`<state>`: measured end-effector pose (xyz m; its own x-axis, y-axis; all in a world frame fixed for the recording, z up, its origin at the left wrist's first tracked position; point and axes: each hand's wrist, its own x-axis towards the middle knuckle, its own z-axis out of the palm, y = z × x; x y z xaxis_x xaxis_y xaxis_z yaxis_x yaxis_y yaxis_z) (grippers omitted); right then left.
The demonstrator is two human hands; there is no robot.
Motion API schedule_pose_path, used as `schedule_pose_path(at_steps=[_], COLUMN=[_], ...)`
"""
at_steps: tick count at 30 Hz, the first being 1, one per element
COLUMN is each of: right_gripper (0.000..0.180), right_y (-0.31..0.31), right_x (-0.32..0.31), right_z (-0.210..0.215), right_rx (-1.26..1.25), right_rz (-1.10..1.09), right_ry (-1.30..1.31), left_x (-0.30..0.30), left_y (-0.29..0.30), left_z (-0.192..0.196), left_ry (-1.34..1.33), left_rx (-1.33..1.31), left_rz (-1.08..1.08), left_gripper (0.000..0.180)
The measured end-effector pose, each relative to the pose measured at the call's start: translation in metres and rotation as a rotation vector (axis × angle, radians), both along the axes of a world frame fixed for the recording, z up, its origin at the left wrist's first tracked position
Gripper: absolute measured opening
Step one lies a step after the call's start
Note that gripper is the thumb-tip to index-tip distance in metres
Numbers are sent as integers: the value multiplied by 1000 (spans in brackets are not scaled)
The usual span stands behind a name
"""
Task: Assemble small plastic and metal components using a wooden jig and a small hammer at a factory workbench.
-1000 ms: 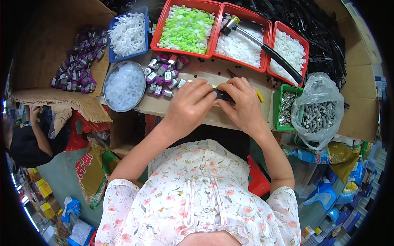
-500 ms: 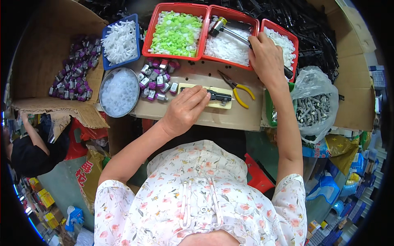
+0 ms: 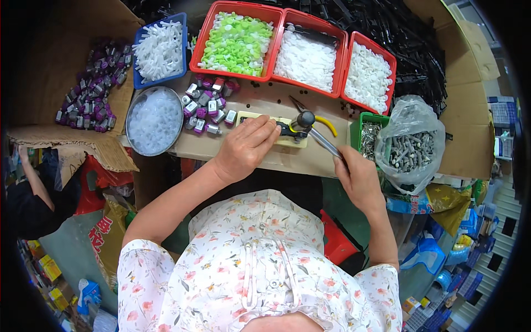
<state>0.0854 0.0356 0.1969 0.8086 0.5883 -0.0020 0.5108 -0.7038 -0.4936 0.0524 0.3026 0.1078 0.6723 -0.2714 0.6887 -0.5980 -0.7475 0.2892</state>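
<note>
The left hand is pressing flat, fingers together, steadying the small black part while the right hand is clamping the metal-handled hammer above it.

Left hand hides part of yellow block; right fingers' grip unclear.

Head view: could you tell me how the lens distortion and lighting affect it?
Head view: even, soft light; the fisheye bends the cardboard worktop edge and darkens the corners; the left hand, the right hand and its small hammer stay sharp; mild glare on the plastic bag.
</note>
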Motion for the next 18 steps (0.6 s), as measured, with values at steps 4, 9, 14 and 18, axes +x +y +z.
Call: schedule_pose_path(at_steps=[4,9,14,18], right_gripper=[19,29,32,30], right_y=[6,3,8,7], right_x=[-15,-20,-27,-22], right_z=[13,1,16,-10], right_rx=[125,-22,145,-62], right_rz=[-58,-5,-78,-46], right_ry=[-78,-158,-149,-40], left_x=[0,-1,-1,-1], left_y=[1,-1,0,-1], left_z=[2,1,1,-1], left_ry=[3,-2,0,-5], left_rx=[0,-10,-5,0], left_rz=[-4,-5,-12,-2], left_gripper=[28,29,28,25])
